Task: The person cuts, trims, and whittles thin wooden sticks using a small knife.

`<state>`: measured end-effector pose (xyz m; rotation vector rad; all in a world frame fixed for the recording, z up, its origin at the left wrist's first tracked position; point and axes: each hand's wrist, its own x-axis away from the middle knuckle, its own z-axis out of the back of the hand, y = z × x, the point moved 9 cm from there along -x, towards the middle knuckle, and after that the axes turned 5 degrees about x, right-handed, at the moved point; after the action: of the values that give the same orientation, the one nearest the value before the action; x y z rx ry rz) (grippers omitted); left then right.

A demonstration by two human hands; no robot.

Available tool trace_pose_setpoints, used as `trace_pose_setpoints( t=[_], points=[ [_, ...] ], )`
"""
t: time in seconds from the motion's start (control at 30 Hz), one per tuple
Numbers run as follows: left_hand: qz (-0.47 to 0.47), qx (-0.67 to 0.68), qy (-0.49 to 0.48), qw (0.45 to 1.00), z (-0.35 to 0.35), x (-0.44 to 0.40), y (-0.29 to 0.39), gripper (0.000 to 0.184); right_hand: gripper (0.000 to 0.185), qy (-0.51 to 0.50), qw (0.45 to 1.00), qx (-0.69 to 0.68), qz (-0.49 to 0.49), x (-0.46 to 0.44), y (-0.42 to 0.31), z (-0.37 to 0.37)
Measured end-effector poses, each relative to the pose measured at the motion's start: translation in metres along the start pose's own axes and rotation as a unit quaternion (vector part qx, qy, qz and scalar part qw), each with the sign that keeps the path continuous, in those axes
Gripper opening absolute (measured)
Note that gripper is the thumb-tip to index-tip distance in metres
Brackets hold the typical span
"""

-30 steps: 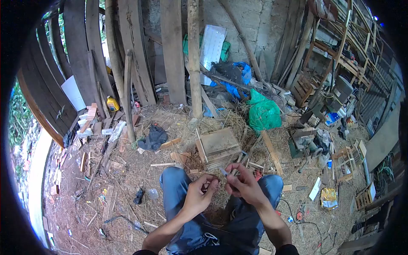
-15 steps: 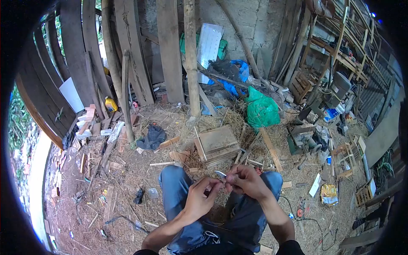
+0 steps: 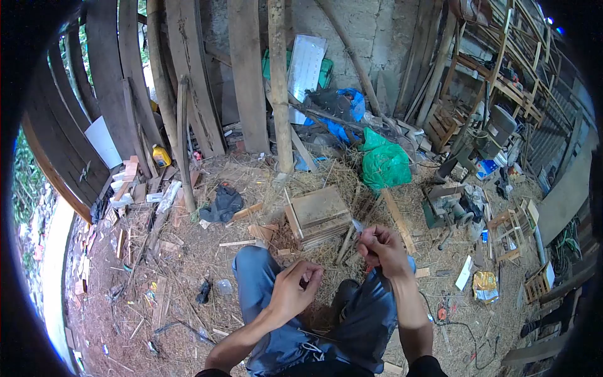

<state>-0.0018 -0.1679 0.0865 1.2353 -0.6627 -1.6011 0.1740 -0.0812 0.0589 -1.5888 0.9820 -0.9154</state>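
Observation:
My right hand (image 3: 383,252) is closed on a small knife, its handle hidden in the fingers and its short pale blade (image 3: 357,225) pointing up and left. It hangs above my right knee, beside a wooden box (image 3: 321,210) on the ground. My left hand (image 3: 294,290) is over my left thigh, with fingers curled and the thumb near the fingertips. Whatever it may pinch is too small or hidden to make out. The two hands are apart, with a gap between them above my lap.
Straw, wood scraps and litter cover the dirt floor. A post (image 3: 280,94) rises behind the box, and a green sack (image 3: 384,160) lies to its right. A dark cloth (image 3: 223,204) lies left. At right are a machine (image 3: 452,207) and a gold packet (image 3: 485,286).
My right hand has moved right and slightly up with the knife, away from my left hand. The hands were together at the blade before. My left hand has barely shifted.

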Motion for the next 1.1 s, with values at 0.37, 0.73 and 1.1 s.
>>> trace_pose_setpoints(
  t=[0.37, 0.73, 1.1],
  points=[
    [0.0, 0.005, 0.001, 1.0, 0.007, 0.003, -0.001, 0.008, 0.012, 0.094, 0.993, -0.039, 0.052, -0.004, -0.003, 0.058],
    [0.045, 0.049, -0.021, 0.998, -0.007, -0.006, -0.01, 0.008, 0.011, -0.067, 0.998, -0.005, 0.019, 0.008, 0.017, -0.031],
    [0.066, 0.075, -0.039, 0.994, -0.002, 0.004, -0.031, 0.011, 0.008, 0.158, 0.984, 0.043, 0.07, 0.0, -0.02, 0.071]
  ],
)
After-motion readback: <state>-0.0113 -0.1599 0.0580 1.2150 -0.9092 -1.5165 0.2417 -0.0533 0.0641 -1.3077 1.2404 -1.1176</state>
